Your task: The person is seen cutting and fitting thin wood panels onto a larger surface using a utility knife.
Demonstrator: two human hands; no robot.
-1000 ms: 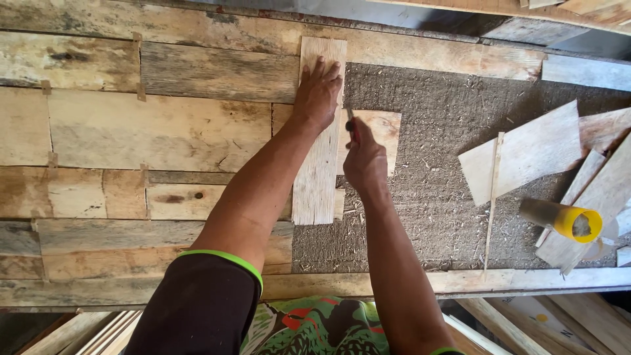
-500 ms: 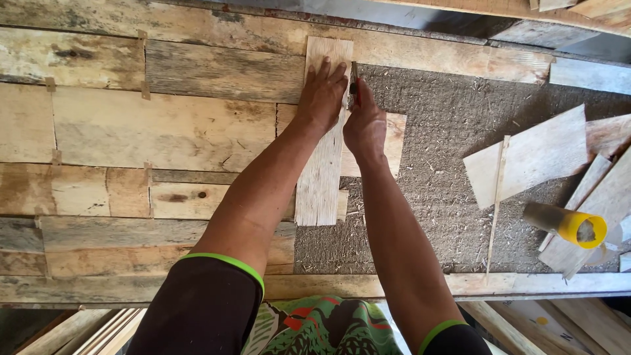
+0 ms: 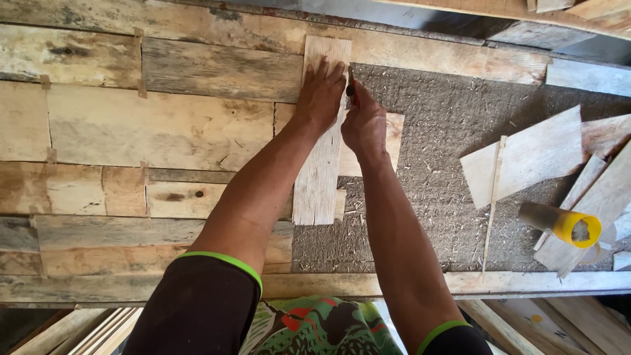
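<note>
Two hands at work on one pale upright plank (image 3: 320, 164), lying over the far middle of the board surface; left hand (image 3: 320, 98) pressing flat, fingers spread; right hand (image 3: 363, 125) closed around a small dark marker (image 3: 350, 87) at the plank's right edge; risk of a crooked line if pressure loosens and plank slides.

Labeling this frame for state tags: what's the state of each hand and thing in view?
left hand: flat, fingers spread, pressing on the plank
right hand: closed around a pencil
pencil: tip at the plank's right edge
narrow plank: lying lengthwise across the laid boards
yellow-capped tube: lying on its side, open end showing
thin wooden strip: lying loose on offcuts
</note>
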